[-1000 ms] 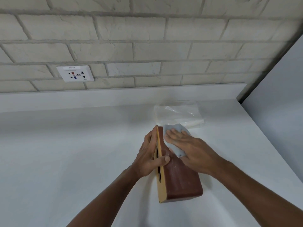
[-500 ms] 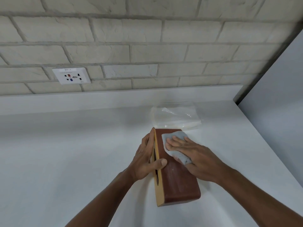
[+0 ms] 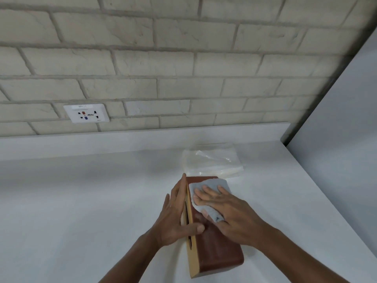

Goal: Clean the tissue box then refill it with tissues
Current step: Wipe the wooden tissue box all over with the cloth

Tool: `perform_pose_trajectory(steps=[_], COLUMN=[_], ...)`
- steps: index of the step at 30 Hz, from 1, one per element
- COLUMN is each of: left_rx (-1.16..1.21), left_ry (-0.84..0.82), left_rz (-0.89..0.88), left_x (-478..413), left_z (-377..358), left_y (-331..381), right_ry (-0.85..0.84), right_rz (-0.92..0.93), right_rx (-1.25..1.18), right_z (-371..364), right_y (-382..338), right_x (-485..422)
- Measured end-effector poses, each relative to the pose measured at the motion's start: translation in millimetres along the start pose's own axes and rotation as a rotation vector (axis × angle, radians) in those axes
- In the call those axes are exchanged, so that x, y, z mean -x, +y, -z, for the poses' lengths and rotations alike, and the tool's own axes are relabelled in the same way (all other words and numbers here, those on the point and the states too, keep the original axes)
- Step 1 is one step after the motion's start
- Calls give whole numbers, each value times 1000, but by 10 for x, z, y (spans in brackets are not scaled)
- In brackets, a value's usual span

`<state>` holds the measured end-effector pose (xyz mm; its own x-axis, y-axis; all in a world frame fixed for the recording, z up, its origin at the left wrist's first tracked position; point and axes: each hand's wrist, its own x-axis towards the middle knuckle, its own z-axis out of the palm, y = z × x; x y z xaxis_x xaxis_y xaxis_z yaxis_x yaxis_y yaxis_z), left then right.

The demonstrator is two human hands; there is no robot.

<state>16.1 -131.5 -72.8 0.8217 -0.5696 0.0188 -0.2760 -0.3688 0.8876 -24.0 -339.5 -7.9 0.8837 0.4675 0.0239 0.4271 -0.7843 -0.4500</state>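
A reddish-brown tissue box (image 3: 218, 250) with a tan slotted face stands on its long side on the white counter (image 3: 81, 211). My left hand (image 3: 175, 217) grips its tan face, fingers flat against the slot side and thumb over the top edge. My right hand (image 3: 226, 209) presses a pale blue-grey cloth (image 3: 212, 184) flat on the box's upward brown side, near the far end. A clear plastic pack of white tissues (image 3: 212, 162) lies just behind the box.
A brick wall with a white power socket (image 3: 86, 113) rises behind a low white ledge (image 3: 142, 137). A grey panel (image 3: 346, 129) closes off the right side, and the counter's right edge runs diagonally beneath it.
My right hand and the cloth slid down the box's side toward me, then back to its far end. The left hand keeps its hold on the box.
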Motion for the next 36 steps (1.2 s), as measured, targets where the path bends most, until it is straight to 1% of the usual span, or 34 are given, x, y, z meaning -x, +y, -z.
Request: perform_pose_trajectory(steps=[3,11,16,18,21,23,26,30,34,36], left_rx=[12,91,30,27,25,13,-10,-31,-29,-40], left_ry=[-58,-51,-73,-82,-111,-125,-113,-115,-111,-109], left_rz=[-8,-14,3,22,48,49,40,38,42,46], left_x=[54,5,11,17,17,18,13,21,11,17], left_z=[19,-6,51,62,75,84,90,88,91,95], left_y=[4,-44,-42,-48,-38,-33,-41,-43,-60,-56], right_ry=[1,-13,-95,-57,-8,-28,-68,46,-4,-10], right_rz=[-2,0,55,35,-23,29,72,11,79,64], right_rx=[15,63,42,36,16,20,29,1,23,25], right_z=[23,-30,16,50,-2,-96,-45,-33,-145,-41], right_y=[-11,-105,-17,49,-82,-170,-47,-38,-127,-28], right_x=[3,11,192,229,129,113,270,283,316,393])
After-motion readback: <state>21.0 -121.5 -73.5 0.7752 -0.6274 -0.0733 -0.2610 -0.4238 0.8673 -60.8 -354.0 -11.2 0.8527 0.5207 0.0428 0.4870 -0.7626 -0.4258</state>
